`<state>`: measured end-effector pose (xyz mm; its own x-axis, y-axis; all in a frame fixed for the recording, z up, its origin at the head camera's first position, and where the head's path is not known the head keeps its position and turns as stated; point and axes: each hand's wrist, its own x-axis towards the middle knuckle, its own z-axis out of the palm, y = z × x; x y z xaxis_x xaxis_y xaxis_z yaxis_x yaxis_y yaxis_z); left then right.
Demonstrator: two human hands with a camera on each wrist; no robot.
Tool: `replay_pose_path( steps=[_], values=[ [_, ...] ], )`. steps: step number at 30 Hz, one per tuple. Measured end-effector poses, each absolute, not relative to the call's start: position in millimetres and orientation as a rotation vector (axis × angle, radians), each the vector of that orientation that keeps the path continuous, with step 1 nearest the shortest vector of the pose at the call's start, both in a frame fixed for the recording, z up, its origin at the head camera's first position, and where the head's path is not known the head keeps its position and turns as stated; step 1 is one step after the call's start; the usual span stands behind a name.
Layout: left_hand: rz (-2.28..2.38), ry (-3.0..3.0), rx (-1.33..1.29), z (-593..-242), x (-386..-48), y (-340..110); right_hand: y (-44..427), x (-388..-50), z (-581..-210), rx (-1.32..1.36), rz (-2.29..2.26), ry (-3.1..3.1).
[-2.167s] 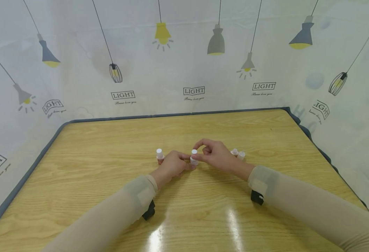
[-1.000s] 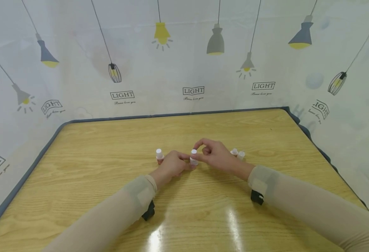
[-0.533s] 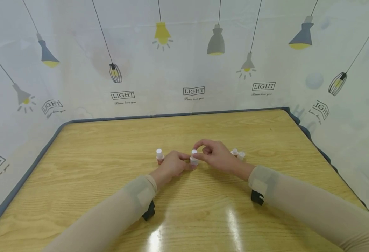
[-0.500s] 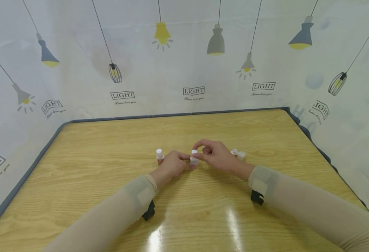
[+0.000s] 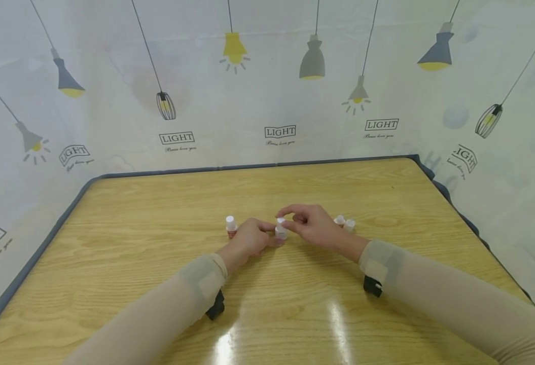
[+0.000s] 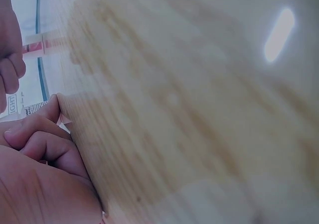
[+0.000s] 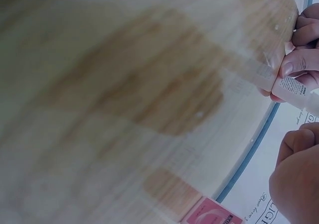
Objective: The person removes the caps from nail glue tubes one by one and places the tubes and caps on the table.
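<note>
A small white bottle stands upright on the table between both hands. My left hand holds it low down, with fingers and thumb at its sides. Its white cap is pinched between the thumb and index finger of my right hand. In the right wrist view, small print shows on the bottle's label. The left wrist view shows curled fingers of my left hand against the tabletop, while the bottle is mostly hidden there.
Just left of the left hand is another white-capped bottle with a reddish label. Behind the right wrist are two more, a white-capped bottle and a paler one. The wooden table ends at a printed curtain.
The right hand's index finger has come down and slightly left over the cap. The left hand and the other bottles stay in place.
</note>
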<state>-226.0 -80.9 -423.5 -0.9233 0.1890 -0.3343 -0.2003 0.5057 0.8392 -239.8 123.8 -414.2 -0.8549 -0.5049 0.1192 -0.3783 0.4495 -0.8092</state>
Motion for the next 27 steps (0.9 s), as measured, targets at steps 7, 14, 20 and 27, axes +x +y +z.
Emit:
replay_pose_path(
  steps=[7,14,20,27],
  values=[
    [1.412,2.348,-0.001,-424.1,-226.4,-82.2,123.5,-239.0,-413.1,-0.72,-1.395,2.509],
    [1.416,2.333,0.0,-423.0,-225.4,-82.8,121.7,-237.9,-412.0,-0.656,-1.414,2.482],
    [1.431,2.319,-0.008,-424.4,-226.3,-83.0,120.5,-238.3,-413.0,-0.655,-1.39,2.514],
    [1.427,2.307,-0.015,-425.0,-226.8,-83.1,121.1,-238.2,-413.1,-0.714,-1.376,2.536]
  ],
)
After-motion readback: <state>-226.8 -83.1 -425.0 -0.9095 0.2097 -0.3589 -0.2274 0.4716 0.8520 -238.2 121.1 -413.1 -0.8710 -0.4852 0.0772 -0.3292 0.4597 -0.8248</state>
